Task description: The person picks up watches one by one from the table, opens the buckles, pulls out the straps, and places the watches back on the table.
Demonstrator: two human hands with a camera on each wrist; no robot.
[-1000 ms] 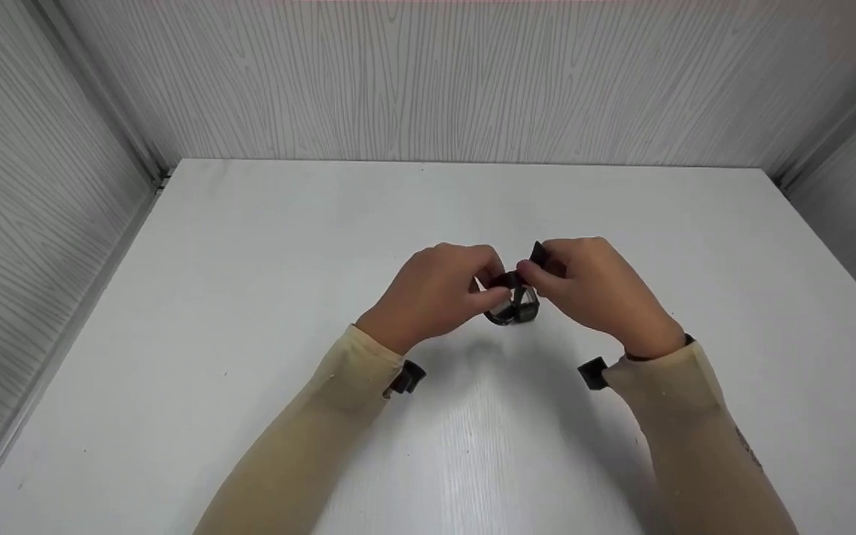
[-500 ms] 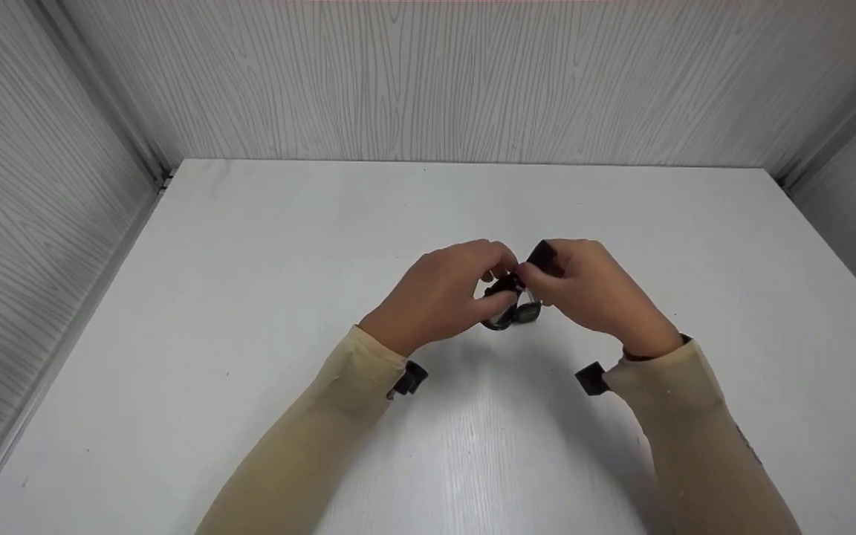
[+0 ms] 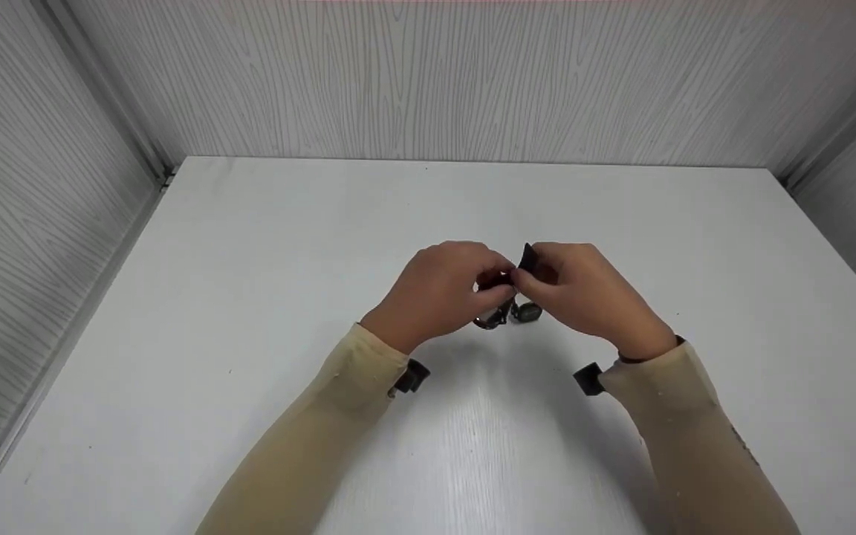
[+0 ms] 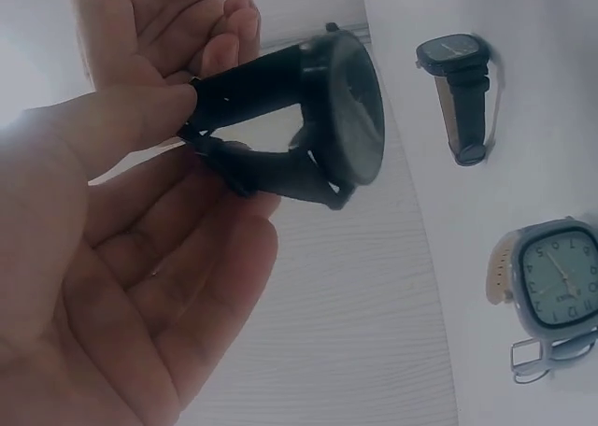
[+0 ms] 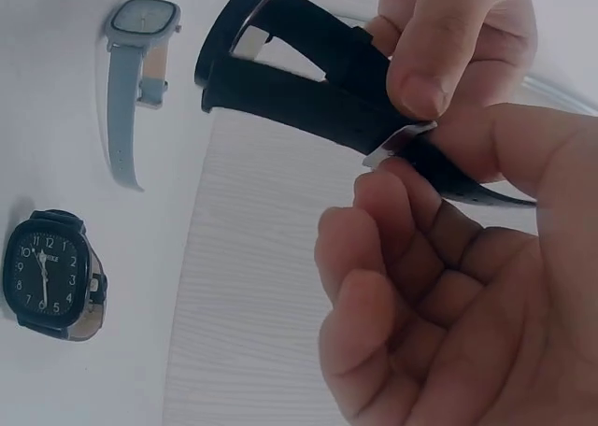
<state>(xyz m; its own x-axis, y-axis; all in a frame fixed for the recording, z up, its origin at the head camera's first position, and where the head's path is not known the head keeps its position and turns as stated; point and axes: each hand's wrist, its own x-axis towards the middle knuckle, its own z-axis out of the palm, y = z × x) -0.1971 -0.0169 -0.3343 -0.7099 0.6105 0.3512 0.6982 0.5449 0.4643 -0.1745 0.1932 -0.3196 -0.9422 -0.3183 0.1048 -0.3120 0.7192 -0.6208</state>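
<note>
Both hands hold one black wristwatch [image 3: 528, 312] over the white table. Its round case [image 4: 350, 113] hangs at the far end of the strap, which forms a loop. With thumb and fingers, my left hand [image 3: 439, 290] pinches the strap beside the metal buckle [image 5: 400, 144]. My right hand [image 3: 576, 290] grips the strap's tail [image 5: 472, 191] between thumb and forefinger, past the buckle. In the head view a flap of that strap sticks up by the right fingers. The pinching fingertips of both hands nearly meet and partly hide the buckle area.
Two more watches lie on the white table [image 3: 287, 223] in the wrist views: a black square-faced watch [image 5: 47, 272] and a pale blue-grey one [image 4: 561, 276]. Wood-grain panels [image 3: 398, 82] stand behind the table and at its sides. A small black camera [image 3: 411, 377] sits at each wrist.
The right hand has moved slightly left, and the fingertips of both hands are closer together. The upright strap tail has tilted and turned, and the hanging case looks flatter.
</note>
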